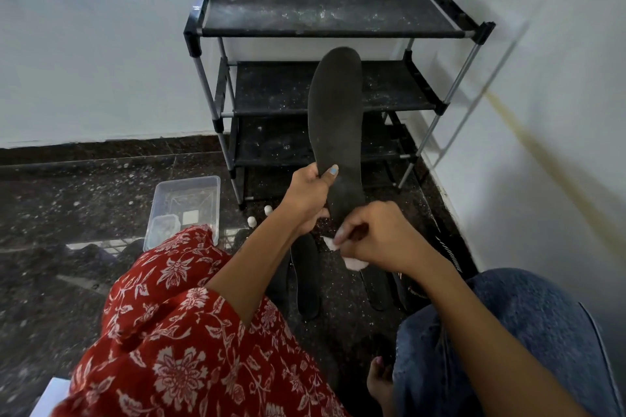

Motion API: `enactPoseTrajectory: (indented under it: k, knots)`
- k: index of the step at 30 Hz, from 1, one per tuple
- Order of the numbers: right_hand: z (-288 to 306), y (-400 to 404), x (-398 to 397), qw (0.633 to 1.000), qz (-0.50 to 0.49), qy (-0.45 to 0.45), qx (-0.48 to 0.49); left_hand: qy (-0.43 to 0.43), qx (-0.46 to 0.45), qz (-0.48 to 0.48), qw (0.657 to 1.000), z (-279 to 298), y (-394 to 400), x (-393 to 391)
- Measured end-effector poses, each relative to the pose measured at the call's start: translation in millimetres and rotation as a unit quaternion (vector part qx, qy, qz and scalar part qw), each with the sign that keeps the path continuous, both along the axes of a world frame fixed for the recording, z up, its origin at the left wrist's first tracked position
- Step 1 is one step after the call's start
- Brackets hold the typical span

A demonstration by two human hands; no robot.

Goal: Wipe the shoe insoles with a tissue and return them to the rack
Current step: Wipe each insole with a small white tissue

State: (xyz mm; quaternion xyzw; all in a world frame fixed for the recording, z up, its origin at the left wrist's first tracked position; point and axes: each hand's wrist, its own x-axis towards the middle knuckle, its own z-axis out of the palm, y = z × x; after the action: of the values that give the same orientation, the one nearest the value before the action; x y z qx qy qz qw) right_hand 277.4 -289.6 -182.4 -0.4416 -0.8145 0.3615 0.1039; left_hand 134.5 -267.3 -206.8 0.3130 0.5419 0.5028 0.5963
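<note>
In front of the rack (325, 85), the left hand (306, 193) grips the insole (335, 118) upright. The right hand (376, 237) pinches a tissue (352, 262) (wiping step) at its heel; next, rub upward.

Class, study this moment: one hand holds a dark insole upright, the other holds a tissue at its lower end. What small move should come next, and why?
Probably the right hand should draw the tissue up along the insole. The left hand grips the insole's lower part and holds it upright before the rack, and the tissue sits at the heel end, so most of the surface lies above it.
</note>
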Motion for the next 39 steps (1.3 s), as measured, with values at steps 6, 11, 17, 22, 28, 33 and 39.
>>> enactPoseTrajectory:
  k: [6,11,17,22,28,33,39]
  knots:
    - [-4,15,8,0.958,-0.147,0.114,0.220,0.018,0.004,-0.028,0.999,0,0,3]
    - [-9,8,-1,0.985,-0.033,0.031,0.168,-0.002,-0.002,-0.017,1.000,1,1,4]
    - [-3,8,3,0.991,-0.055,0.063,0.109,-0.001,-0.005,-0.010,1.000,0,3,-1]
    - [-13,9,-7,0.973,-0.037,0.035,0.226,0.012,-0.017,-0.009,1.000,2,3,0]
    - [-8,7,-2,0.998,-0.005,-0.035,0.052,0.019,-0.036,0.007,0.999,2,3,-5]
    - [-12,8,-12,0.968,-0.035,0.033,0.245,0.022,-0.047,0.008,0.999,2,5,-2]
    - [-19,-6,-19,0.970,0.043,-0.213,0.106,0.003,-0.063,0.015,0.998,6,5,-8]
